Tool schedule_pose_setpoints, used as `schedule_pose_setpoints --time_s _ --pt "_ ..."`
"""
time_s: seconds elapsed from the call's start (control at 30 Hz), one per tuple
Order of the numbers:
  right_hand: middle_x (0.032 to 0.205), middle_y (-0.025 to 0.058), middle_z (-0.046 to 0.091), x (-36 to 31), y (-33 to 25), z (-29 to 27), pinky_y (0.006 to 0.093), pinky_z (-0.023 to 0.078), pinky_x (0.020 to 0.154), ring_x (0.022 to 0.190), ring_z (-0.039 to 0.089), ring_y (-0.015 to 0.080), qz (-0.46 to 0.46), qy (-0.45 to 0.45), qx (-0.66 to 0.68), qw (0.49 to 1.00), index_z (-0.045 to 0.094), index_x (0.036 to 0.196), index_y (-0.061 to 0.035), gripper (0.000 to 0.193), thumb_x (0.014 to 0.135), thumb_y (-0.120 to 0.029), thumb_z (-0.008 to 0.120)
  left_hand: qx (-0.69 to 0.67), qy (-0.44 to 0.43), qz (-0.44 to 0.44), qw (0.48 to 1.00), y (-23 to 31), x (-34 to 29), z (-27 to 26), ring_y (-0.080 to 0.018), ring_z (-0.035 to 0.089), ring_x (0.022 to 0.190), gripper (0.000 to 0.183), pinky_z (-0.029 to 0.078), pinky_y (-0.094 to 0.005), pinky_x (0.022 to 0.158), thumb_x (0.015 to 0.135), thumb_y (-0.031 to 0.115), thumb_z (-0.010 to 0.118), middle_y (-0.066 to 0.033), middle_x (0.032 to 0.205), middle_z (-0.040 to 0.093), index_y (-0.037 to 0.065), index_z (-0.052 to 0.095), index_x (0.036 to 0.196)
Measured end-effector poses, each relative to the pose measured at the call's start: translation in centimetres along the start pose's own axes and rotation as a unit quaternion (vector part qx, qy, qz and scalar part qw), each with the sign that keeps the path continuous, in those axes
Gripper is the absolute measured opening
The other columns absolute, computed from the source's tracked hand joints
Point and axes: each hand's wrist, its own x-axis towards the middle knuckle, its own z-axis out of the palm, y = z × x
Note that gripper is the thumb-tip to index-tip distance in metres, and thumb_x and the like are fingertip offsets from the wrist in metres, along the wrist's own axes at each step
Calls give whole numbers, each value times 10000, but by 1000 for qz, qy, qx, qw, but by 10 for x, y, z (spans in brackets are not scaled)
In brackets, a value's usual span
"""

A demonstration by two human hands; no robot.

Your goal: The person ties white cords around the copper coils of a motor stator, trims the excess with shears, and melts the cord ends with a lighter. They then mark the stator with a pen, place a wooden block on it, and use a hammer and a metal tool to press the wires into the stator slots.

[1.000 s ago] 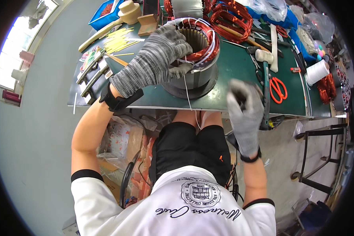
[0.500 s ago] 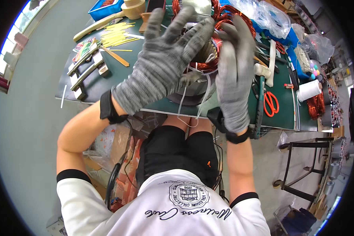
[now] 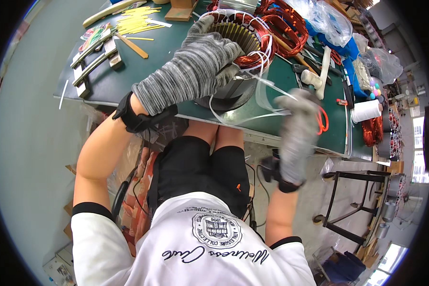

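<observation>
A motor stator with slotted inner walls stands near the table's front edge. Copper windings ring its top, bound in places by white lacing cord. My left hand, in a grey striped knit glove, grips the stator's near left rim, fingers reaching over the windings. From the near side of the windings a white cord runs taut to my right hand, also gloved and smeared by motion. The fingers of that hand appear closed on the cord. A loose loop of cord hangs in front of the stator.
Right of the stator lie a white-headed mallet, red-handled scissors and a white thread spool. Copper coils sit behind it. On the left are yellow strips and a metal-barred fixture.
My right hand has moved from the windings down and to the right, drawing the cord out. My left hand has settled on the stator's rim. The view has shifted slightly.
</observation>
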Motion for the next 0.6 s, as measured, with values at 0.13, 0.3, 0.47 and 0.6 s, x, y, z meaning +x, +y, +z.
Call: schedule_pose_setpoints --time_s 0.13,0.3,0.47,0.6 --pt "934 11 594 -93 25 -143 333 473 870 872 566 164 115 364 396 835 482 1202 -18 384 913 -270 497 69 -23 12 997 0 -7 -15 -305 550 924 254 315 -426 985 828 188 562 -135 890 575 38 551 1033" --pt "999 90 554 -228 62 -176 288 415 617 705 440 181 281 159 -116 939 474 1235 -41 374 883 -167 481 34 -17 37 999 3 -2 -10 -307 528 981 302 349 -408 971 825 173 560 -131 971 560 24 542 1087" --pt "982 84 558 -94 21 -52 305 429 689 810 503 171 261 109 -149 947 534 1094 -7 271 925 -194 434 8 8 22 1000 7 -8 -12 -313 522 998 295 295 -435 1025 826 163 549 -131 970 554 19 548 1083" --pt "840 115 571 37 -24 33 356 437 723 778 537 275 -295 -61 -407 862 595 887 -17 123 766 -25 576 10 25 27 999 1 -5 -2 -312 524 993 289 249 -454 1060 814 157 561 -138 960 553 15 554 1066"
